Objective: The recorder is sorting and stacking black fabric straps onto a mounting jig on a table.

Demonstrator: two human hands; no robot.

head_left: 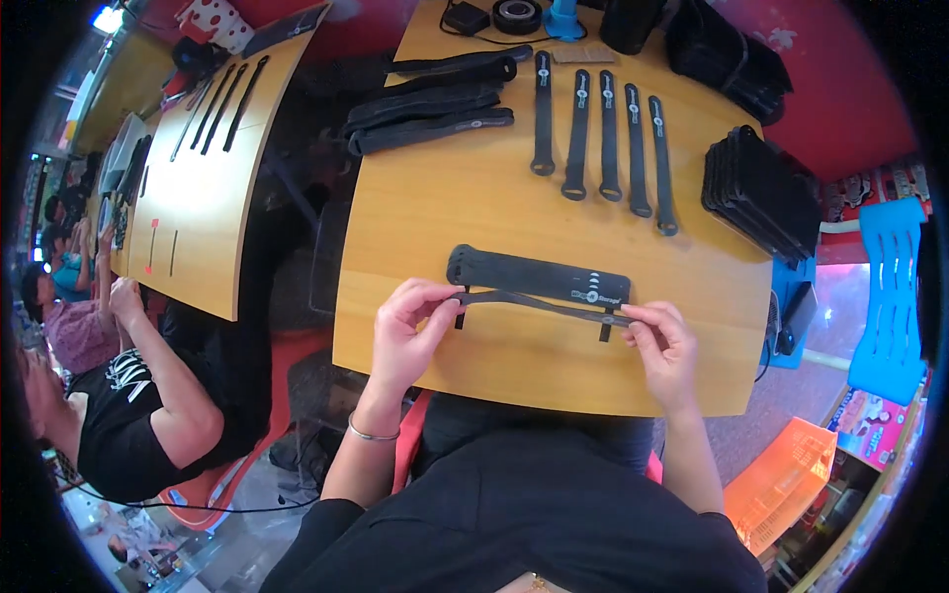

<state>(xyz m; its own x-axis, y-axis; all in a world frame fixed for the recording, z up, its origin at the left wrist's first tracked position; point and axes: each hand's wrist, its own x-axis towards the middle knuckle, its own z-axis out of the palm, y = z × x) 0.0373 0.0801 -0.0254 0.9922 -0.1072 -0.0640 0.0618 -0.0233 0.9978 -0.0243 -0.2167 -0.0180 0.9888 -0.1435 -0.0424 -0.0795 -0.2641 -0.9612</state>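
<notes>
**Thin strap stretched over wide strap**

Near the tabletop's (514,366) front edge, left hand (410,331) and right hand (660,346) pinch a thin strap's (539,303) ends, laying it along the wide strap (534,277). Next seems to need even alignment.

Five narrow black straps (605,138) lie in a row at upper centre, four wider straps (432,99) are bundled to their left, one broad strap (539,275) lies at centre, and two hands hold one thin strap (539,301).
</notes>
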